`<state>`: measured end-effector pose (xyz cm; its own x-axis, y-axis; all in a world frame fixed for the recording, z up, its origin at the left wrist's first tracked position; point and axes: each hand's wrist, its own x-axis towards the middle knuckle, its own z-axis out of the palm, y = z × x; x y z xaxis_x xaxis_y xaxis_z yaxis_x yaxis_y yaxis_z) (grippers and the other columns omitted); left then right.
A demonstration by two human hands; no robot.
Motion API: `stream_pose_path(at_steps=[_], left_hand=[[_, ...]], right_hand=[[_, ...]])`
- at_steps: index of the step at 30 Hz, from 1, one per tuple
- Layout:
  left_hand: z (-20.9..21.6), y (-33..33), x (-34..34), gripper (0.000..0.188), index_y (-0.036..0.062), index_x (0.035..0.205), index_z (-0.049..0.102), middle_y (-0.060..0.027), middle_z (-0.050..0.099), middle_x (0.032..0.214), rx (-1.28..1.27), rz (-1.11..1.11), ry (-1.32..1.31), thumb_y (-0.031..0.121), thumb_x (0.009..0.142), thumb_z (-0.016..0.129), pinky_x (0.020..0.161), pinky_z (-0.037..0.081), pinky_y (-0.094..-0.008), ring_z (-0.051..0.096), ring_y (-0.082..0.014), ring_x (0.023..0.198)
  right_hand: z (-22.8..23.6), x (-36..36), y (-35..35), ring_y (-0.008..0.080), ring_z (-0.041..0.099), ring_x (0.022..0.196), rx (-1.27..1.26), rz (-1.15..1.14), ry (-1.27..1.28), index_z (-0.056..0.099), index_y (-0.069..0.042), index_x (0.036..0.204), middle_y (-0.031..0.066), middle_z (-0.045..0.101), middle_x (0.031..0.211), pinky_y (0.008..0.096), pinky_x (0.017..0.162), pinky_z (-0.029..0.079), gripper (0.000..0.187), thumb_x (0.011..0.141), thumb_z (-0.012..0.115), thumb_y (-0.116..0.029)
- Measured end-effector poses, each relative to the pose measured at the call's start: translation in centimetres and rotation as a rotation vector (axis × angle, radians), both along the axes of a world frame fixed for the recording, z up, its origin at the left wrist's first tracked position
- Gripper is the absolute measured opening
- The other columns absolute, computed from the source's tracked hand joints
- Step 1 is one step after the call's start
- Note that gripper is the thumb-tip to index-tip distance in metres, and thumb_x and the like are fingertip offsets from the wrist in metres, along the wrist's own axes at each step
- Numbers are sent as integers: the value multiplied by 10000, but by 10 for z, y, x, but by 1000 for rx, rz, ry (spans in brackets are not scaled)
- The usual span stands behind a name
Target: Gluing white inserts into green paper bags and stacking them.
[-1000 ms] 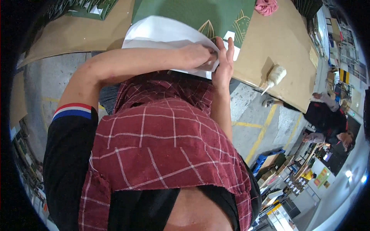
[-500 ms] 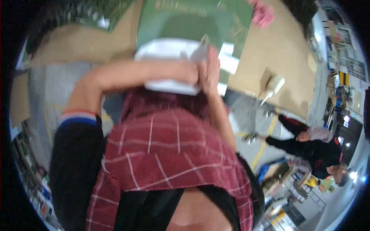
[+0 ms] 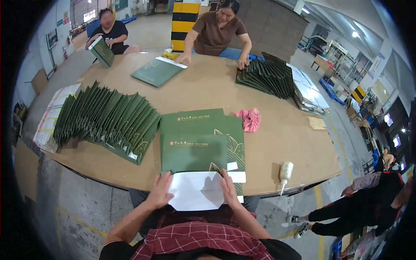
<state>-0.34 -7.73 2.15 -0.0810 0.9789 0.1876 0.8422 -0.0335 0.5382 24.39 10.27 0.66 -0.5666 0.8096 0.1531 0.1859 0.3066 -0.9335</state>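
A green paper bag (image 3: 194, 157) lies flat in front of me on a pile of other green paper bags. Its near end is spread out into a white, six-sided flap (image 3: 197, 190). At the flap's left edge rests my left hand (image 3: 161, 191), open, fingers extended. My right hand (image 3: 229, 189) lies along the right edge, also open with its fingers stretched out. Neither hand is closed round the bag. Right of the pile are a crumpled pink cloth (image 3: 250, 120) and a white squeeze bottle (image 3: 285, 173) with a thin nozzle.
Fanned green bags (image 3: 108, 119) stand at the table's left. Another fanned stack (image 3: 266, 77) lies at the far right under a co-worker's hand (image 3: 243, 62). A second co-worker (image 3: 110, 37) holds a green bag at the far left. Someone in black (image 3: 368, 199) stands beyond the right edge.
My hands were together at the flap's right side, with my left forearm across it. They have parted to its two sides. The view has tilted up, showing more of the table.
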Motion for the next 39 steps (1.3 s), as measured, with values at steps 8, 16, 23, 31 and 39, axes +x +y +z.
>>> stream_pose_path(at_steps=[8,16,23,31,39], left_hand=[[-14,42,19,705,-26,1306,254,-192,100,1410,-164,73,465,479,831,386,1017,88,-538,80,-292,1316],[-43,47,18,661,54,1326,245,-131,209,1391,-50,132,466,463,837,418,965,183,-572,226,-266,1276],[-17,11,21,603,52,1231,366,-136,371,1252,278,-78,441,405,777,549,977,248,-471,344,-280,1175],[-24,-18,16,530,10,1103,446,-133,457,1105,114,-252,405,244,672,649,956,307,-401,404,-278,1102],[-22,3,10,385,31,1032,511,-107,537,943,155,-188,221,237,726,622,788,411,-354,499,-254,923]], right_hand=[[-3,-27,-16,302,219,1274,905,-90,-992,357,-93,1277,176,236,1370,545,952,249,634,800,429,-505],[-9,31,-36,291,171,1292,856,234,-898,253,-127,1337,167,209,1377,515,1005,174,632,832,403,-477],[8,55,-26,294,198,1282,916,523,-951,245,-119,1334,169,242,1361,488,1006,196,865,662,591,-540],[-13,66,-26,274,412,1104,903,342,-577,467,-75,1143,107,443,1192,412,938,317,513,657,630,-99],[4,47,-15,272,553,761,748,197,-448,581,-68,895,88,589,814,369,673,449,193,714,613,-125]])
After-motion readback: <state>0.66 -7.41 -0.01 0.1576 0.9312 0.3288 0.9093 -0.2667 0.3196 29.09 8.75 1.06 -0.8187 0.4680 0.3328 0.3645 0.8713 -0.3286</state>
